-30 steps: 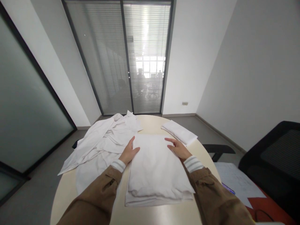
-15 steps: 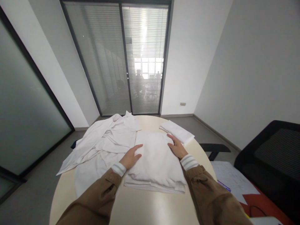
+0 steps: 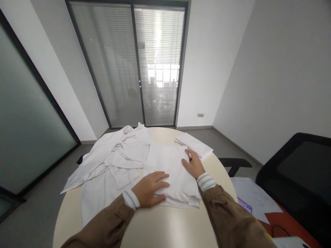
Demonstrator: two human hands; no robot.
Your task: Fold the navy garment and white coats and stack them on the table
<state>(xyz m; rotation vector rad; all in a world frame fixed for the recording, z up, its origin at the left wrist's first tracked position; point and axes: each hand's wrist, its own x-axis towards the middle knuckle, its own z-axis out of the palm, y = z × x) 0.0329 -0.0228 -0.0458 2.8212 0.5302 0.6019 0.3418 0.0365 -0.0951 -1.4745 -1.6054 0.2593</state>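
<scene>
A folded white cloth garment [image 3: 165, 160] lies flat in front of me on the round table [image 3: 165, 229]. My left hand [image 3: 152, 187] rests on its near left part, palm down with the fingers spread. On the cloth's right edge lies my right hand [image 3: 193, 163], thumb and fingers apart. A heap of loose white garments [image 3: 116, 155] spreads over the left side, close against the folded one. Beyond my right hand sits a smaller folded white cloth [image 3: 195, 144] near the table's far right edge.
To the right stands a black mesh office chair [image 3: 297, 168] with its armrest [image 3: 236, 162] near the table. Papers [image 3: 256, 194], a phone [image 3: 244, 205] and a red surface [image 3: 281, 222] are at the lower right. Glass doors with blinds [image 3: 157, 69] stand behind the table.
My left hand has moved from the cloth's left edge toward me and right, onto its near left part. The right hand stays at the right edge, almost unmoved.
</scene>
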